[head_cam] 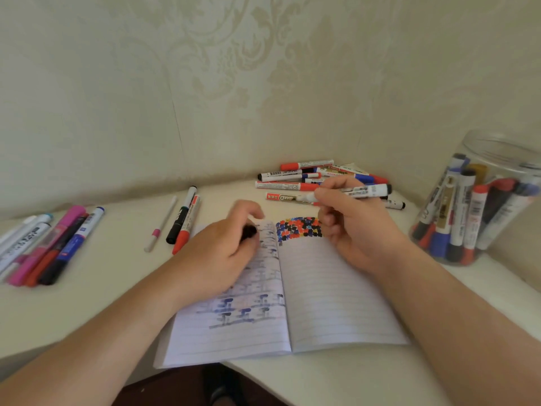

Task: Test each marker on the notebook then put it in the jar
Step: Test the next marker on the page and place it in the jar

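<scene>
An open lined notebook (336,297) lies in front of me, with a patch of red, blue and black test marks (298,227) at the top of its right page. My right hand (351,224) grips a white marker (366,191) with a black end, held level above that patch. On the left page rests my left hand (222,253), which holds a black cap (248,232). A clear plastic jar (480,206) at the right holds several markers.
A heap of markers (304,180) lies at the back by the wall. Three pens (178,224) lie left of the notebook, and several more markers (49,244) sit at the far left. The white table's front edge (292,376) runs just below the notebook.
</scene>
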The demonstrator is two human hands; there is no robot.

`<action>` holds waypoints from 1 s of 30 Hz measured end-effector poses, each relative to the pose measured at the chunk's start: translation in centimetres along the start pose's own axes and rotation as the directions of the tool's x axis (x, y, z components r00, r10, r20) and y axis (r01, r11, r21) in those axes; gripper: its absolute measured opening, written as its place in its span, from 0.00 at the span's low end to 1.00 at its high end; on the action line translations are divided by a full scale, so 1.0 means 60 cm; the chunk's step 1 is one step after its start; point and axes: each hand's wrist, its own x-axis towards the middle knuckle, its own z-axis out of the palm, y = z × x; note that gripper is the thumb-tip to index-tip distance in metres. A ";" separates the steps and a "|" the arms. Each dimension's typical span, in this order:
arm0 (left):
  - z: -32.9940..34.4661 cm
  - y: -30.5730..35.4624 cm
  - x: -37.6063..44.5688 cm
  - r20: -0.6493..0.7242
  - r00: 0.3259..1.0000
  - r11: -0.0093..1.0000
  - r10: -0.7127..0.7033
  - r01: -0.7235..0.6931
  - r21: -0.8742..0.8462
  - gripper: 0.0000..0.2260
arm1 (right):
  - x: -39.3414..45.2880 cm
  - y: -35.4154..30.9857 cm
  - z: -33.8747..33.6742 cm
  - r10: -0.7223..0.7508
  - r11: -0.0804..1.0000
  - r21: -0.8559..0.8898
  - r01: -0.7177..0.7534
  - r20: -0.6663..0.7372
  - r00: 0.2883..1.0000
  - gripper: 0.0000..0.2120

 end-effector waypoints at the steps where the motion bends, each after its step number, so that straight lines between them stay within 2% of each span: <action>1: -0.001 -0.004 0.001 -0.035 0.999 0.997 -0.040 0.038 -0.061 0.14 | -0.003 0.000 0.003 0.041 0.999 0.019 -0.042 0.051 0.998 0.12; 3: 0.000 -0.009 0.003 -0.069 0.995 0.989 -0.076 0.067 -0.129 0.16 | -0.009 0.000 0.009 0.106 0.994 0.006 -0.108 0.156 0.982 0.13; 5: 0.002 -0.009 0.006 -0.070 0.994 0.984 -0.088 0.076 -0.162 0.15 | -0.014 0.001 0.013 0.113 0.992 -0.076 -0.100 0.192 0.975 0.14; 8: 0.001 -0.011 0.006 -0.081 0.992 0.979 -0.094 0.077 -0.187 0.16 | -0.016 0.005 0.017 0.088 0.985 -0.161 -0.061 0.167 0.982 0.11; 17: -0.003 0.001 -0.002 -0.077 0.994 0.986 -0.076 0.063 -0.151 0.14 | -0.015 0.010 0.021 0.053 0.975 -0.222 -0.020 0.144 0.988 0.10; 21: -0.003 0.004 -0.005 -0.134 0.988 0.992 -0.077 0.063 -0.107 0.15 | -0.014 0.021 0.022 -0.039 0.917 -0.381 0.116 0.205 0.978 0.06; 24: -0.003 0.005 -0.008 -0.138 0.989 0.993 -0.058 0.042 -0.113 0.19 | -0.009 0.020 0.025 -0.115 0.932 -0.328 0.157 0.144 0.983 0.04; 26: -0.001 0.007 -0.010 -0.147 0.988 0.995 -0.040 0.025 -0.100 0.19 | -0.004 0.021 0.026 -0.157 0.945 -0.274 0.175 0.087 0.984 0.13; 28: 0.001 0.010 -0.011 -0.164 0.986 0.996 -0.019 0.004 -0.089 0.17 | -0.002 0.028 0.028 -0.194 0.934 -0.296 0.201 0.055 0.980 0.22; 30: 0.002 0.012 -0.012 -0.174 0.985 0.997 -0.005 -0.009 -0.080 0.16 | -0.002 0.036 0.033 -0.210 0.914 -0.345 0.213 0.047 0.977 0.24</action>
